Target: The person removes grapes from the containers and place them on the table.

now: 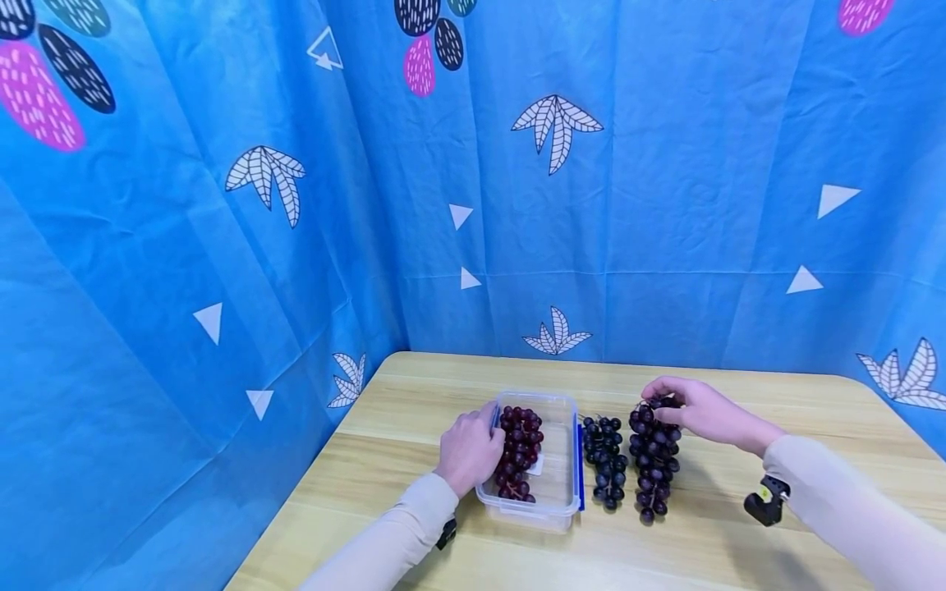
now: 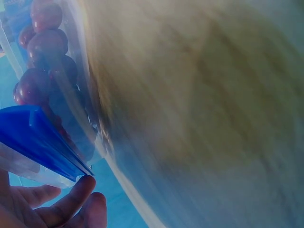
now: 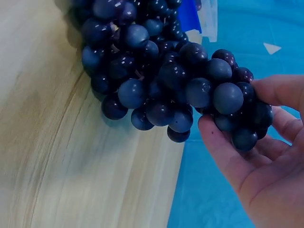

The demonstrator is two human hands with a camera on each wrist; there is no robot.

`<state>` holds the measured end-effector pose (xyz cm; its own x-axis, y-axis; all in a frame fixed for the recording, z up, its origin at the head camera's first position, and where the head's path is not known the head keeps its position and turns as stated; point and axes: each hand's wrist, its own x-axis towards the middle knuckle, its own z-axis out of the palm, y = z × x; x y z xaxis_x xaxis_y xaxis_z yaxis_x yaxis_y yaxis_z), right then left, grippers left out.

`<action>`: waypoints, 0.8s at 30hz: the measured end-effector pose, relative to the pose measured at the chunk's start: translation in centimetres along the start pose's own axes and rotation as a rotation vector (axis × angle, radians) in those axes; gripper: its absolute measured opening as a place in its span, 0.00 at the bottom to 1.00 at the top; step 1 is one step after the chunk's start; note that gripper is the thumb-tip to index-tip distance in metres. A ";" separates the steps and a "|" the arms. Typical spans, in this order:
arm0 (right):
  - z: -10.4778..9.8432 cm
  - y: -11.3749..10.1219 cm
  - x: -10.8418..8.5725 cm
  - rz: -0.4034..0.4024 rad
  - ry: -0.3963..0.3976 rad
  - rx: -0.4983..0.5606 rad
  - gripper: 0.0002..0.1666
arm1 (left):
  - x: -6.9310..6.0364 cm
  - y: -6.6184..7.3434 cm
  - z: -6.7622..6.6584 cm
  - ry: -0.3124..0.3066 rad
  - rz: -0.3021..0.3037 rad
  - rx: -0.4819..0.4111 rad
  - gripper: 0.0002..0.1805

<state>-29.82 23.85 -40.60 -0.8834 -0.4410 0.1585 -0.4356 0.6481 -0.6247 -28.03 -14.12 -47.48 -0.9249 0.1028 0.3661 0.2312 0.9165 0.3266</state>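
My left hand [image 1: 471, 447] holds the left wall of a clear plastic container [image 1: 557, 492]; in the left wrist view its fingers [image 2: 71, 204] lie at the blue side latch [image 2: 38, 137]. A red grape bunch [image 1: 520, 447] lies along that side inside the container. To the right, my right hand [image 1: 702, 410] grips the far end of a long dark purple grape bunch [image 1: 654, 460], thumb and fingers around its grapes [image 3: 228, 99]. Between this bunch and the container lies a smaller, blackish bunch [image 1: 606, 460].
The light wooden table [image 1: 355, 509] bears all these things. A blue latch [image 1: 580, 468] hangs on the container's right side, close to the blackish bunch. Patterned blue curtains [image 1: 665, 205] stand behind and to the left of the table.
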 end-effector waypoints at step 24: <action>2.3 4.3 2.5 0.093 0.056 -0.003 0.24 | 0.1 -0.1 0.3 0.021 0.006 0.002 0.27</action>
<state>-33.51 24.08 -44.63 -0.9284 -0.3432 0.1425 -0.3515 0.6864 -0.6366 -28.21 -14.09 -47.78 -0.9170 0.1008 0.3860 0.2365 0.9166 0.3224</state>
